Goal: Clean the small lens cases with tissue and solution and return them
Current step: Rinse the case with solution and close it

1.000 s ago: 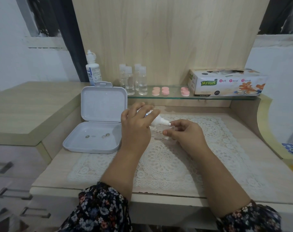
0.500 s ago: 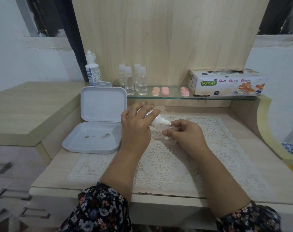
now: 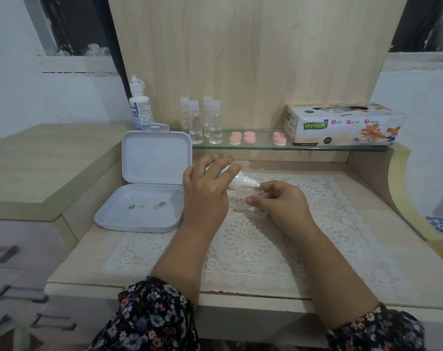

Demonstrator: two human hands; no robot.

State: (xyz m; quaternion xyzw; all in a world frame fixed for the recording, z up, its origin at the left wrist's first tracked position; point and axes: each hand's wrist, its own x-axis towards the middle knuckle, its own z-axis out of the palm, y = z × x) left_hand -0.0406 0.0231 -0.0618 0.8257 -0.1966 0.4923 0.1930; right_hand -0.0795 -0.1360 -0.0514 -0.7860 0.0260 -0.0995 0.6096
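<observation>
Nothing much has moved since the earlier frames: both hands hold the same pose over the lace mat (image 3: 243,239). The left hand (image 3: 205,191) grips a small white dropper bottle (image 3: 242,182), tilted so its nozzle points at the right hand (image 3: 278,201), whose fingertips pinch a small clear lens case (image 3: 250,192) — barely visible, just above the mat near the desk's back edge.

The case looks light, stiff and probably slippery once wet, so a pinch at its rim seems safest; the bottle is likely soft-walled and needs only a gentle squeeze.

On the glass shelf (image 3: 266,147) the tissue box (image 3: 342,125) at the right end reads "Mysoft – Soft Facial Tissue". A taller bottle (image 3: 139,107) at the left end shows only part of a label ending in "EYE". Pink caps (image 3: 243,138) sit mid-shelf beside clear vials (image 3: 202,120).
</observation>
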